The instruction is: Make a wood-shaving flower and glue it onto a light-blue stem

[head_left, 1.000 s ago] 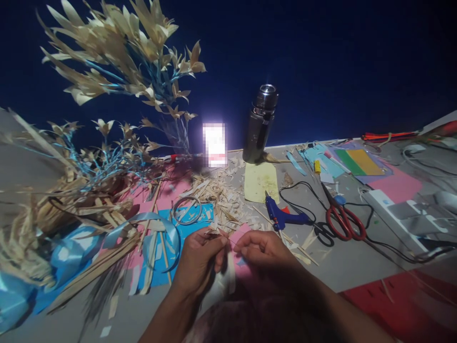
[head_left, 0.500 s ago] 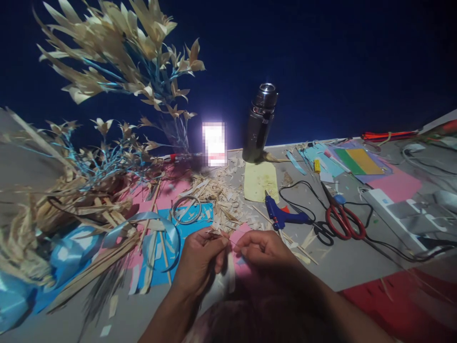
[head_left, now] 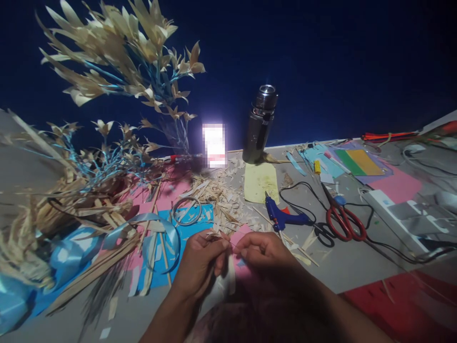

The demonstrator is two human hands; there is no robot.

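Note:
Near the bottom centre, my left hand (head_left: 207, 252) is closed in a pinch on a small pale piece (head_left: 217, 235), much of it hidden by the fingers. My right hand (head_left: 259, 247) is just to its right, its thumb and fingertips pressed together on a thin, thread-like strand (head_left: 232, 245) that runs between the two hands. Beneath them lies pink paper (head_left: 241, 232). Pale husk scraps (head_left: 224, 205) are heaped beyond my hands, and a blue glue gun (head_left: 285, 215) lies to the right.
Dried-leaf flowers (head_left: 143, 43) on blue stems rise at the left above blue ribbon (head_left: 171, 238) and husks. A dark flask (head_left: 259, 128) stands at the back. Red-handled scissors (head_left: 344, 221), black-handled scissors (head_left: 324, 233), cables and a white power strip (head_left: 396, 219) lie at the right.

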